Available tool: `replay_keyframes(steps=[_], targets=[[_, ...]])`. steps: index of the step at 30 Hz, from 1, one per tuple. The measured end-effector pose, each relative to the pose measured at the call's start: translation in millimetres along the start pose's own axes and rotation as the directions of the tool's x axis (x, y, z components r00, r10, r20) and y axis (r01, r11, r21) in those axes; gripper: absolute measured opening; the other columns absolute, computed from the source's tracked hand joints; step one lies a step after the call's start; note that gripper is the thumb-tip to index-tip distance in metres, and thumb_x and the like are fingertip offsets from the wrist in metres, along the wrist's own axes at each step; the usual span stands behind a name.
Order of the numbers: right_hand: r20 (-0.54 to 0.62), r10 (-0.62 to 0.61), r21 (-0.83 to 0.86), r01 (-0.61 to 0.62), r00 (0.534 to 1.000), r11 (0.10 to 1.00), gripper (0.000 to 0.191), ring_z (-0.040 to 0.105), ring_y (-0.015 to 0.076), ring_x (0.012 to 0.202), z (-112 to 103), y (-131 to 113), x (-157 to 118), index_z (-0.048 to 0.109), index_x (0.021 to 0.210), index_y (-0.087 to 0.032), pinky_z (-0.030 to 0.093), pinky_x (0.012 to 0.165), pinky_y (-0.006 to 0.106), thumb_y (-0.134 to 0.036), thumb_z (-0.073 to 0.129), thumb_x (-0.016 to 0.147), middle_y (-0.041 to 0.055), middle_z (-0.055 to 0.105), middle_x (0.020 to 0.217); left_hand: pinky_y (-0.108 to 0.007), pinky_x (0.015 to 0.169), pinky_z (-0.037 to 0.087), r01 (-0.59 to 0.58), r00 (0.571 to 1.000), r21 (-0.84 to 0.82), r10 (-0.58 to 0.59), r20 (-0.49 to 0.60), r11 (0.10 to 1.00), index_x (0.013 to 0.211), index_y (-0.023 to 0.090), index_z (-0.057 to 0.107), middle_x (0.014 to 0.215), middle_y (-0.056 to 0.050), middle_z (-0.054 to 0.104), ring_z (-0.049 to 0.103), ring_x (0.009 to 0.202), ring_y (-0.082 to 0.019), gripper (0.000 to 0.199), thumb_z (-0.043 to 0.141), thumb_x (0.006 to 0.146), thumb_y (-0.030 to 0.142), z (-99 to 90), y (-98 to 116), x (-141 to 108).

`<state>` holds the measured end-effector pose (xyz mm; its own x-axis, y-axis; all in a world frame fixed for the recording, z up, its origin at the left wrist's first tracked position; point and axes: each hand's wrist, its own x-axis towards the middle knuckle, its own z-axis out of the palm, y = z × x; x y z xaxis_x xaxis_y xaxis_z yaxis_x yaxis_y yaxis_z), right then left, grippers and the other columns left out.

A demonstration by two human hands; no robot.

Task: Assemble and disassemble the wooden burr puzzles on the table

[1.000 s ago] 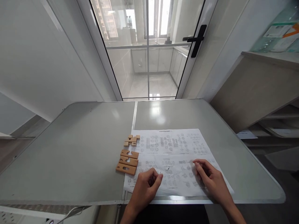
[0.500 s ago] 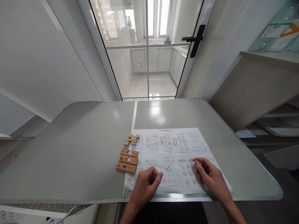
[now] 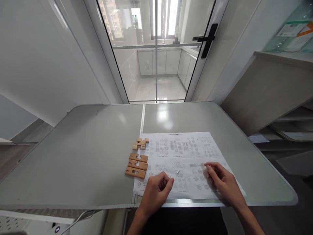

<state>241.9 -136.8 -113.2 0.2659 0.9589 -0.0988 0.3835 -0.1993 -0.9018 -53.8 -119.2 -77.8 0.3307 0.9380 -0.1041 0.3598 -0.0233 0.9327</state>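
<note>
Printed sheet [image 3: 188, 158] of paper, covered in rows of small grey drawings, lies flat on a pale grey-green folding table [image 3: 85, 156], near the edge closest to me. Three flat brown wooden pieces [image 3: 142, 166] with dark digits and cut-out notches lie side by side across its left edge, partly on paper and partly on tabletop. Just beyond them sits a cluster of smaller, lighter wooden pieces [image 3: 140, 143].

My left hand [image 3: 156, 189] is over the sheet's near left part, fingers curled in, thumb tip close to the forefinger; whether something thin is pinched there I cannot tell. My right hand [image 3: 225, 179] is at the sheet's right side, loosely curled, thumb and forefinger tips nearly meeting; I cannot tell if it has hold of anything. Between my hands a small dark speck [image 3: 178, 172] shows on the paper, too tiny to identify.

Compared with a second ago, everything appears slightly higher and further right, as my view has shifted. Both hands keep the same pose, and the wooden pieces keep their places on the sheet.
</note>
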Motion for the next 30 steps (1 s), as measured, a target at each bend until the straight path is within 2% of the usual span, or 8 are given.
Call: replay_keyframes(steps=[9, 17, 23, 30], targets=[[-0.008, 0.017, 0.026, -0.017, 1.000, 1.000, 0.048, 0.058, 0.0185, 0.061, 1, -6, -2, 0.074, 0.107, -0.022, 0.048, 0.054, 0.027, -0.069, 0.064, 0.097, 0.0012, 0.064, 0.070, -0.025, 0.058, 0.032, 0.017, 1.000, -0.004, -0.017, 0.025, 1.000, 0.074, 0.020, 0.051, 0.064, 0.004, 0.048, 0.040, 0.059, -0.011, 0.042, 0.057, 0.105, 0.047, -1.2, 4, 1], [-0.002, 0.031, 0.012, -0.031, 1.000, 0.999, 0.045, 0.059, 0.0185, 0.062, 0, 2, -2, 0.072, 0.110, -0.022, 0.049, 0.057, 0.027, -0.065, 0.062, 0.100, 0.0011, 0.063, 0.072, -0.026, 0.059, 0.033, 0.044, 0.998, 0.027, -0.045, 0.038, 0.999, 0.073, 0.020, 0.051, 0.063, 0.004, 0.047, 0.040, 0.059, -0.011, 0.041, 0.058, 0.104, 0.046, 0.3, 2, 4], [-0.052, 0.054, 0.039, -0.052, 0.997, 0.998, 0.044, 0.057, 0.0168, 0.059, 3, 0, -5, 0.073, 0.108, -0.023, 0.048, 0.052, 0.024, -0.065, 0.064, 0.098, -0.0001, 0.062, 0.070, -0.025, 0.057, 0.032, 0.072, 0.996, 0.002, -0.072, 0.050, 0.997, 0.073, 0.019, 0.052, 0.063, 0.003, 0.048, 0.041, 0.059, -0.011, 0.039, 0.059, 0.103, 0.043, -0.5, 4, 2], [-0.035, 0.036, -0.055, -0.038, 0.999, 0.998, 0.047, 0.062, 0.0174, 0.057, -3, 10, 0, 0.077, 0.105, -0.022, 0.053, 0.054, 0.023, -0.066, 0.067, 0.094, 0.0019, 0.068, 0.067, -0.024, 0.055, 0.031, 0.070, 0.995, -0.023, -0.068, 0.068, 0.997, 0.073, 0.020, 0.050, 0.063, 0.004, 0.047, 0.039, 0.058, -0.010, 0.037, 0.059, 0.103, 0.039, 0.1, 2, 0]])
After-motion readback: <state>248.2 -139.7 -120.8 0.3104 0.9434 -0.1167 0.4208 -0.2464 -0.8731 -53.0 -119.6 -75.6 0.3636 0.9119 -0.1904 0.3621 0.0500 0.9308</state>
